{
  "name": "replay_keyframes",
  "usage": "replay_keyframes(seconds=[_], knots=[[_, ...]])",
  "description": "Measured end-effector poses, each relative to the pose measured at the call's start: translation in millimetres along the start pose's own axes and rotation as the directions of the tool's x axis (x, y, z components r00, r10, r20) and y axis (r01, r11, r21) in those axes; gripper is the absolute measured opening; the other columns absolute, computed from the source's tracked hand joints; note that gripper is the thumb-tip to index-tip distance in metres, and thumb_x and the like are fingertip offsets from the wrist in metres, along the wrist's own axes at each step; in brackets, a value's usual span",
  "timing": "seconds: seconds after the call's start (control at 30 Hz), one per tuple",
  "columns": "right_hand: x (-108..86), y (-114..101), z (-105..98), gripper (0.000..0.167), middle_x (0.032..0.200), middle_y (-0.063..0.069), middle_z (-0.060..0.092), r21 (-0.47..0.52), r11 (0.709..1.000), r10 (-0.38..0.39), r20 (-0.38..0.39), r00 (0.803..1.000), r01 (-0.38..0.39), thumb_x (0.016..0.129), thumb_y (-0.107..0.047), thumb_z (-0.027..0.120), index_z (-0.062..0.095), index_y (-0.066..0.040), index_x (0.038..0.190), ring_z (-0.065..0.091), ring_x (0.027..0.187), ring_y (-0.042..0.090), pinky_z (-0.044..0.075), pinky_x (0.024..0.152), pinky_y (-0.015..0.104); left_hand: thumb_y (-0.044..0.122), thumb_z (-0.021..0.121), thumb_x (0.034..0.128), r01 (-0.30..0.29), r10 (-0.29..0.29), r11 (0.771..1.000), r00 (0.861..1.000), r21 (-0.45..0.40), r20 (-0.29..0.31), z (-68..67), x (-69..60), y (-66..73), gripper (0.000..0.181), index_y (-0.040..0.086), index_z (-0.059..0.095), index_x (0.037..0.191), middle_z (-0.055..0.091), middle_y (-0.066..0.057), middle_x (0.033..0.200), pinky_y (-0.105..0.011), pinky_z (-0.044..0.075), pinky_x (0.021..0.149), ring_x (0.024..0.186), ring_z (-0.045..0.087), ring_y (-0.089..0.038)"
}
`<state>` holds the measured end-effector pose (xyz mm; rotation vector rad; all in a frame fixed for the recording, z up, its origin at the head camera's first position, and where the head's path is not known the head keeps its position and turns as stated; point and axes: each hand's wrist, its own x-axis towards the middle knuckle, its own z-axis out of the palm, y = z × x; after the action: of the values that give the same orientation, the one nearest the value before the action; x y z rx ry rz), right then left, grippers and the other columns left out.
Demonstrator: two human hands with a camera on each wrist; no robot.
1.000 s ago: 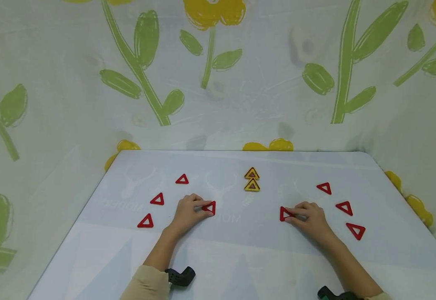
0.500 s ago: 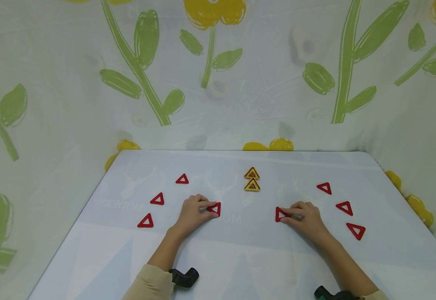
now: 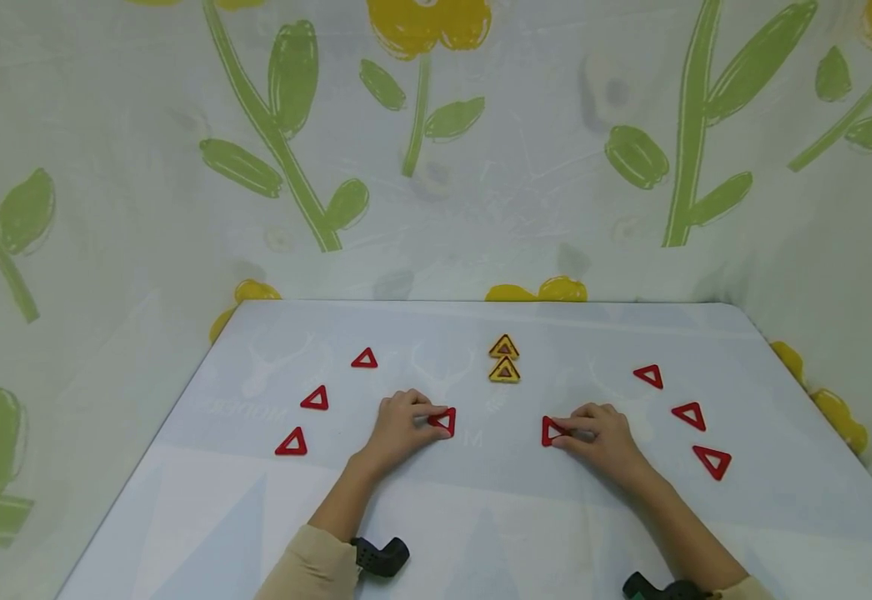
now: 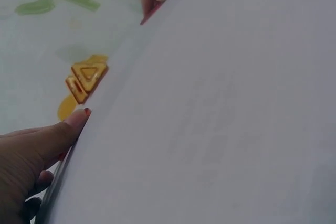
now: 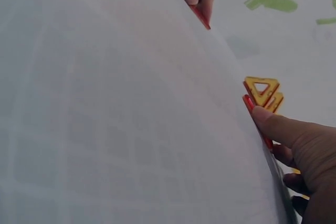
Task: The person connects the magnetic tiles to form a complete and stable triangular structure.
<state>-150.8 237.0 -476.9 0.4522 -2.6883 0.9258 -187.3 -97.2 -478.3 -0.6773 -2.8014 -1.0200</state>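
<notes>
In the head view the left hand pinches a red triangle between thumb and fingers, flat at the table surface. Facing it, the right hand pinches another red triangle. A gap of table lies between these two pieces. Beyond them, two yellow triangles stand one above the other in a column, points away from the person. The left wrist view shows the left hand with its thumb on a mostly hidden red piece; in the right wrist view the right hand holds its red piece.
Three red triangles lie left of the left hand and three more lie right of the right hand. The white table ends at a back edge, with a flower-patterned cloth behind it. Each wrist wears a black device.
Both hands have moved toward each other with their red triangles, the left one rightward and the right one leftward, narrowing the gap. The yellow and other red triangles have stayed where they were.
</notes>
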Motion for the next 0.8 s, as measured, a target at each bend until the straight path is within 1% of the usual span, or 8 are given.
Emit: replay_keyframes(seconds=[0.17,0.3,0.37,0.47,0.53,0.67,0.8], knots=[[1.1,-3,4,0.030,0.084,-0.002,0.059,0.009,1.000,0.010,0.014,1.000,-0.010,0.070,-0.018,0.082,0.076,-0.009,0.098,0.046,0.084,0.016,0.033,0.073,0.037,0.035,0.078,0.0750,-0.009,0.009,1.000,1.000,-0.001,0.009,1.4,-1.2,6.4,0.038,0.018,0.073,0.109,0.055,0.005,0.094,-0.034,0.033,0.080,0.087,0.046,-0.011],[2.0,-5,6,0.031,0.085,-0.005,0.058,0.014,1.000,0.027,0.044,0.999,-0.027,0.071,-0.021,0.082,0.076,-0.011,0.100,0.044,0.085,0.014,0.035,0.072,0.034,0.034,0.079,0.0741,-0.036,0.036,0.999,0.999,-0.002,0.005,2.6,-1.7,12.3,0.038,0.016,0.074,0.107,0.056,0.003,0.093,-0.034,0.034,0.078,0.085,0.046,-0.012],[2.4,-6,7,0.031,0.086,-0.005,0.058,0.040,0.998,0.038,0.063,0.997,-0.041,0.072,-0.022,0.081,0.076,-0.011,0.101,0.044,0.084,0.013,0.037,0.071,0.031,0.033,0.079,0.0742,-0.049,0.049,0.999,0.999,-0.001,0.008,3.4,-1.3,14.6,0.038,0.016,0.074,0.107,0.056,0.003,0.094,-0.034,0.033,0.077,0.085,0.046,-0.012],[2.9,-9,7,0.031,0.088,-0.006,0.057,0.086,0.993,0.067,0.099,0.993,-0.075,0.074,-0.022,0.080,0.075,-0.011,0.102,0.043,0.084,0.012,0.039,0.068,0.026,0.033,0.078,0.0751,-0.050,0.051,0.999,0.998,-0.013,0.026,4.3,-0.9,17.9,0.037,0.016,0.073,0.108,0.056,0.003,0.095,-0.034,0.033,0.078,0.086,0.045,-0.012],[3.3,-9,8,0.030,0.088,-0.006,0.057,0.112,0.990,0.070,0.114,0.991,-0.082,0.074,-0.022,0.080,0.075,-0.010,0.102,0.044,0.085,0.012,0.041,0.067,0.024,0.033,0.078,0.0754,-0.049,0.050,0.999,0.998,-0.021,0.036,6.1,-0.2,19.1,0.037,0.016,0.073,0.108,0.056,0.003,0.095,-0.034,0.033,0.079,0.086,0.044,-0.012],[3.8,-10,9,0.030,0.089,-0.007,0.057,0.121,0.988,0.080,0.134,0.988,-0.096,0.075,-0.021,0.079,0.075,-0.011,0.103,0.045,0.086,0.011,0.042,0.068,0.023,0.033,0.078,0.0750,-0.065,0.066,0.998,0.997,-0.020,0.027,10.8,1.3,20.9,0.037,0.016,0.074,0.107,0.056,0.003,0.094,-0.034,0.033,0.077,0.085,0.045,-0.013],[3.9,-11,9,0.030,0.088,-0.007,0.056,0.121,0.988,0.074,0.140,0.987,-0.091,0.075,-0.021,0.079,0.075,-0.010,0.103,0.045,0.086,0.011,0.043,0.068,0.023,0.034,0.079,0.0746,-0.081,0.081,0.997,0.997,-0.014,0.015,13.8,2.4,22.9,0.037,0.017,0.074,0.107,0.056,0.003,0.093,-0.034,0.034,0.076,0.084,0.046,-0.013]])
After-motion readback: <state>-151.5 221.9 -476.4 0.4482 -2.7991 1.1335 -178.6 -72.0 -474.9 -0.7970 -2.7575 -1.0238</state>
